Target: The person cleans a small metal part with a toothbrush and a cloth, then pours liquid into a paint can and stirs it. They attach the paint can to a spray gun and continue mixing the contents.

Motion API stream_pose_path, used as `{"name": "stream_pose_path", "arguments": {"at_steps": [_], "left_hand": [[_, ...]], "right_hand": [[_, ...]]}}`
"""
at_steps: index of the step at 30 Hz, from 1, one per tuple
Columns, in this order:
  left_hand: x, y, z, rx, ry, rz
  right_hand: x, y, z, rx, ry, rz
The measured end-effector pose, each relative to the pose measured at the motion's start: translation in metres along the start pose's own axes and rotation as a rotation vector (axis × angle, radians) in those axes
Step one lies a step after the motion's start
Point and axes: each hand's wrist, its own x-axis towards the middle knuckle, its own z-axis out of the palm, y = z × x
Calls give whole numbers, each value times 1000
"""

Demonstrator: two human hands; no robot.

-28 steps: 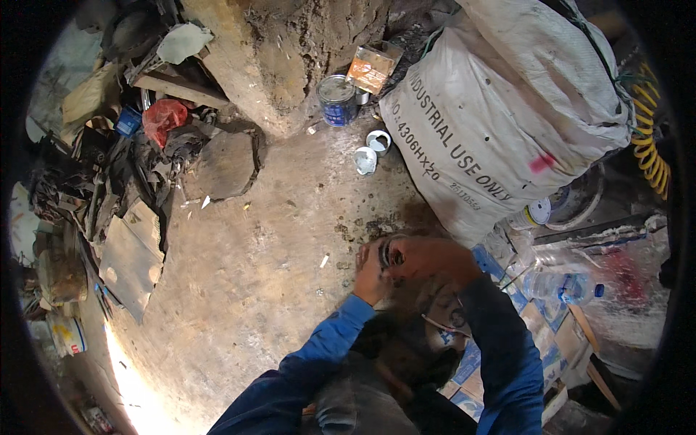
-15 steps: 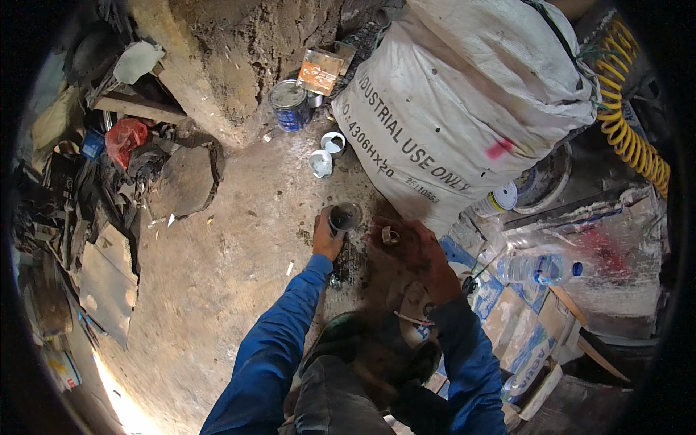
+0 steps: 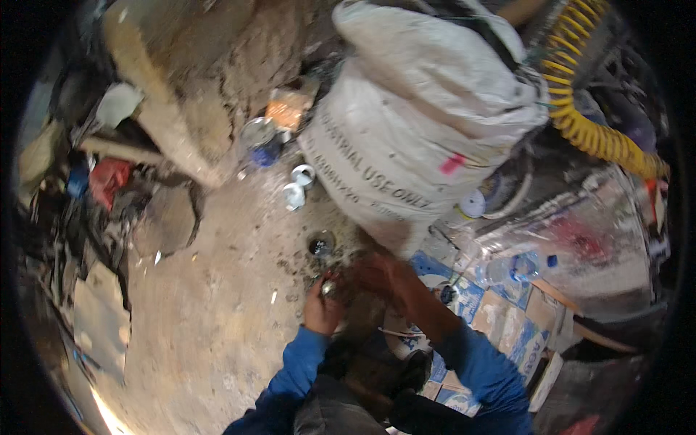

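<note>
My left hand (image 3: 320, 310) is closed around a small shiny round metal piece (image 3: 328, 288), its thumb and fingers at the piece's sides. Close by on the right is my right hand (image 3: 380, 274), dark with grime and smeared by motion; its fingers do not show clearly. Just beyond the left hand, a small cup (image 3: 321, 243) with dark contents stands on the stained floor, touched by neither hand.
A large white sack (image 3: 406, 138) bulges ahead on the right. Two small white containers (image 3: 293, 196) and a blue paint can (image 3: 262, 145) stand left of it. Flattened cardboard (image 3: 507, 319), a plastic bottle (image 3: 511, 268) and a yellow coiled hose (image 3: 602, 138) lie right. Scrap (image 3: 101, 283) lines the left.
My left hand has let go of the cup, now on the floor, and drawn back. The small metal piece has passed from my right palm to my left fingers. The view has shifted.
</note>
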Motion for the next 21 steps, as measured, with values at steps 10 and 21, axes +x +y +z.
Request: {"name": "stream_pose_path", "arguments": {"at_steps": [10,21], "left_hand": [[-32,-112,-102,-1252,132,-1158],[80,-96,-234,-73,-654,-714]], "right_hand": [[-240,21,-162,-1332,-99,480],[-566,-182,-344,-1919,1205,1535]]}}
